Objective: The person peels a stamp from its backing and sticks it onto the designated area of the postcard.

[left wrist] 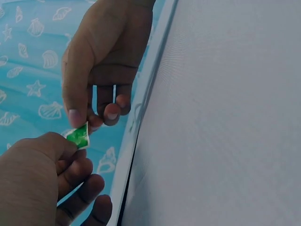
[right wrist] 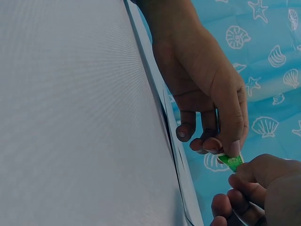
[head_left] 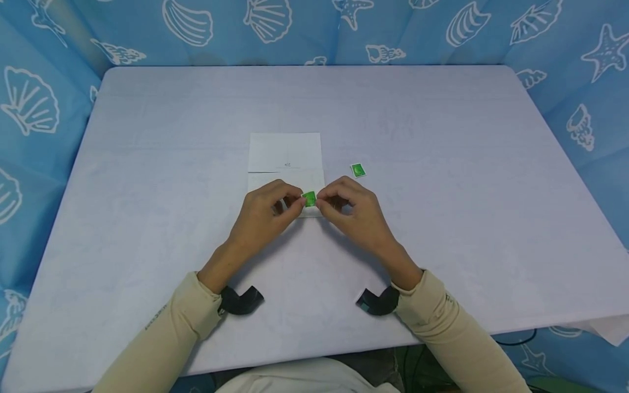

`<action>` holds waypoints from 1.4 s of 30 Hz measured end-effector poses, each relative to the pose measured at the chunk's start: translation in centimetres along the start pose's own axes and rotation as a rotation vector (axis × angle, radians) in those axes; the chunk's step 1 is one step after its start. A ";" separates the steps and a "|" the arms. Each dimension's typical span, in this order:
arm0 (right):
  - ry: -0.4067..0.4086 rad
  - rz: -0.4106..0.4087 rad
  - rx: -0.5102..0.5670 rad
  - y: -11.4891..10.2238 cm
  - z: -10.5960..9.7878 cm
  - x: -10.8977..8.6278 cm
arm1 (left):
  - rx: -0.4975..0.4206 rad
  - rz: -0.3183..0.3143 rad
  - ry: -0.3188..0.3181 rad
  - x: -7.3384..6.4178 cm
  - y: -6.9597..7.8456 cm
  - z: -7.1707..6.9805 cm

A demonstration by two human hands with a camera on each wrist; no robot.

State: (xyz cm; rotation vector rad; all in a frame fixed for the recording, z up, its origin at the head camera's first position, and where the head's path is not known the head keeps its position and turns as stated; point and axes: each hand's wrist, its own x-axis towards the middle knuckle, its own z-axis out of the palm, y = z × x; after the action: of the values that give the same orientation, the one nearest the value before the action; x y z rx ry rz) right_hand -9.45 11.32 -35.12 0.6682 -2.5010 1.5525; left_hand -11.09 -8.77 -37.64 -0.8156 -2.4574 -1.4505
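A small green stamp (head_left: 309,198) with a white edge is held up between both hands, over the lower right part of a white envelope-like paper (head_left: 285,150). My left hand (head_left: 265,214) pinches its left side between thumb and forefinger. At the opposite side, my right hand (head_left: 356,214) pinches the edge the same way. Both wrist views show the thumbs on the stamp (left wrist: 79,136), with the other fingers loosely bent. Beyond the right hand, a second green stamp (head_left: 358,170) lies flat on the white tablecloth. Fingers and thumbs cover the held stamp's side edges.
The white-covered table (head_left: 467,180) extends widely to both sides. Blue curtains (head_left: 314,33) with shell prints surround it at the back and sides. Dark curved wrist mounts (head_left: 242,300) stick out by both cuffs. A black cable (head_left: 518,343) hangs at the lower right.
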 end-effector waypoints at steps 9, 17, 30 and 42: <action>-0.017 -0.013 0.025 -1.6 -0.2 0.3 | -0.007 0.021 -0.011 -0.1 -0.2 0.0; -0.012 0.009 0.027 -1.3 -0.4 0.3 | 0.025 0.020 -0.001 0.0 0.1 -0.1; 0.041 0.060 0.009 0.3 -1.5 0.7 | 0.093 0.008 0.106 0.4 -1.6 -1.8; 0.053 0.076 0.012 0.8 -1.6 0.9 | 0.119 -0.071 0.212 0.7 -3.7 -4.4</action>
State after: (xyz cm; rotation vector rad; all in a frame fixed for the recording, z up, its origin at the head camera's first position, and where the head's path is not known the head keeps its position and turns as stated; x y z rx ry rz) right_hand -10.80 12.73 -34.76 0.5322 -2.5078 1.5893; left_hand -14.22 -13.66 -37.88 -0.5268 -2.4057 -1.3221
